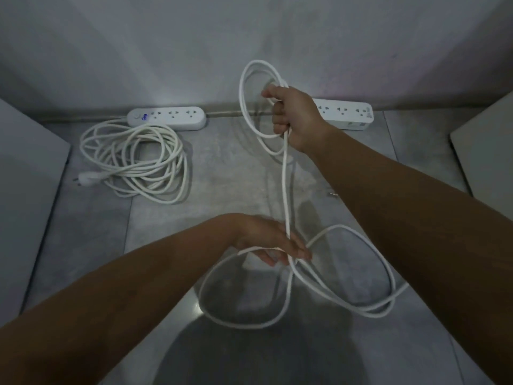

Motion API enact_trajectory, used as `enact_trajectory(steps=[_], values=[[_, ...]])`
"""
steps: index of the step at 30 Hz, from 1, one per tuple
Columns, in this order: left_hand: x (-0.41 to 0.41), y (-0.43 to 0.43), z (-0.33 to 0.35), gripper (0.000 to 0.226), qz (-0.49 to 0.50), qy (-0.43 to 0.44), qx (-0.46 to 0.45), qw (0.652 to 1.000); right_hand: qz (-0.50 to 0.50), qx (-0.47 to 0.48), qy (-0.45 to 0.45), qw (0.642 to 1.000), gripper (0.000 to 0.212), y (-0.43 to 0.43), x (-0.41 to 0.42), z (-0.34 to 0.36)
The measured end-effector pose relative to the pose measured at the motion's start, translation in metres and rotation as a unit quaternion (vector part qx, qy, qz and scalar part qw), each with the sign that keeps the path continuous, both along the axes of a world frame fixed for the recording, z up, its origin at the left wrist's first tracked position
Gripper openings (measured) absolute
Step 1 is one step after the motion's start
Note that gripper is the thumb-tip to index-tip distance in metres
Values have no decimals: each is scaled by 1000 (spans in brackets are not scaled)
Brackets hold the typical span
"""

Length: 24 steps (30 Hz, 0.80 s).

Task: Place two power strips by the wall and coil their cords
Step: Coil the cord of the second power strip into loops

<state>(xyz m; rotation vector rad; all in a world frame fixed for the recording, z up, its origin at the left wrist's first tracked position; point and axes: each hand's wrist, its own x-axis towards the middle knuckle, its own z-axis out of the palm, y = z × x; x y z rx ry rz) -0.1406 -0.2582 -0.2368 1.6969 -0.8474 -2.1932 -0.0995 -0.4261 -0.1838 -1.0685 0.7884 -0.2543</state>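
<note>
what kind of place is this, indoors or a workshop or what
Probably an indoor room or hallway corner, dimly lit. A plain grey wall meets a tiled floor with visible grout lines, and two power strips lie along the wall's base. No furniture is clearly identifiable.

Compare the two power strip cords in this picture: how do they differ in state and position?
The left cord lies fully coiled on the floor, untouched; the right cord is half-gathered, loops in the right hand, slack through the left hand. Both are white.
</note>
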Motion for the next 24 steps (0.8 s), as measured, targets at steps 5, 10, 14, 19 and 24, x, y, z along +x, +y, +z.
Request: enact_trajectory(steps=[5,10,14,19,24], values=[[20,22,-16,29,184,134,95,969,27,13,5,1000,17,-7,-8,6],[65,32,-17,35,398,111,102,905,70,-9,14,997,15,-18,-14,14],[106,25,-4,40,558,57,91,823,120,-78,53,988,15,-15,-20,6],[124,5,27,31,691,111,32,713,170,-180,96,964,15,-4,-27,0],[123,-11,50,30,662,144,-83,731,215,-247,112,938,25,2,-28,9]])
